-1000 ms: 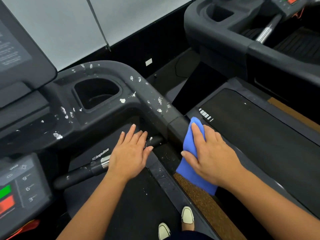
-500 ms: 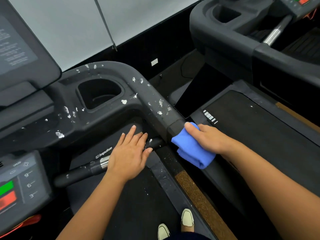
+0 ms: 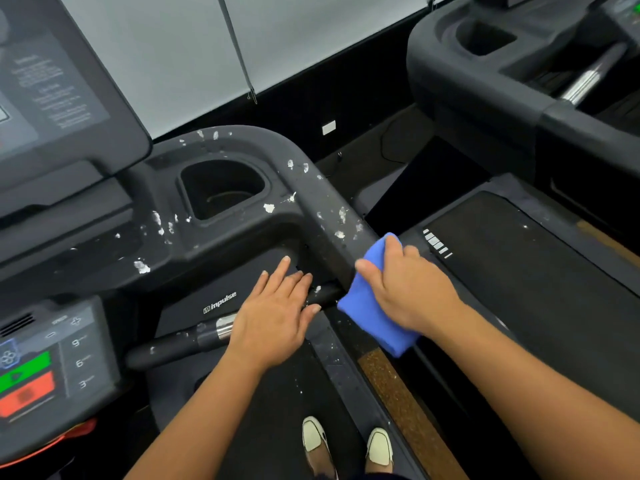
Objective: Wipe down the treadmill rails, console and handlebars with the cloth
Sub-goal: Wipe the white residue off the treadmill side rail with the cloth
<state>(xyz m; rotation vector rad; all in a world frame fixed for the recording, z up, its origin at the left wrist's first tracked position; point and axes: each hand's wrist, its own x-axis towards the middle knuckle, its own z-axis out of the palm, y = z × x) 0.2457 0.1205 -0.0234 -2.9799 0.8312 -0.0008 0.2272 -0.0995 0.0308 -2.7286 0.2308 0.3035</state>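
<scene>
Indoors, gym floor: two black treadmills side by side against a pale wall (image 3: 173, 64) with a dark base band. Nearer machine on the left, neighbouring treadmill (image 3: 519, 109) on the right, its belt (image 3: 540, 292) dark. A brown cork-like strip (image 3: 398, 393) runs between them at floor level. The near machine's console housing carries a cup holder (image 3: 225, 188), and white flecks (image 3: 142, 266) are scattered over the housing and down the side handrail (image 3: 329, 209).

Cut off at the left edge: the console screen (image 3: 59, 84), its text blurred and unreadable, and the control panel (image 3: 41, 368) with green and red buttons and the numbers 9, 6, 3. Only the toes of two white shoes (image 3: 313, 434) show at the bottom. The handrail's lower end is hidden behind the cloth.

Right hand (image 3: 412, 292): fingers curled over the far side, thumb on the near side, gripping the blue cloth (image 3: 374, 320) wrapped around the lower part of the side handrail; a fold hangs down below the palm.

Left hand (image 3: 273, 320): flat, fingers straight and close together, palm resting on the inner handlebar (image 3: 180, 341), just right of its chrome band. It holds nothing. The hands are near each other but not touching.
</scene>
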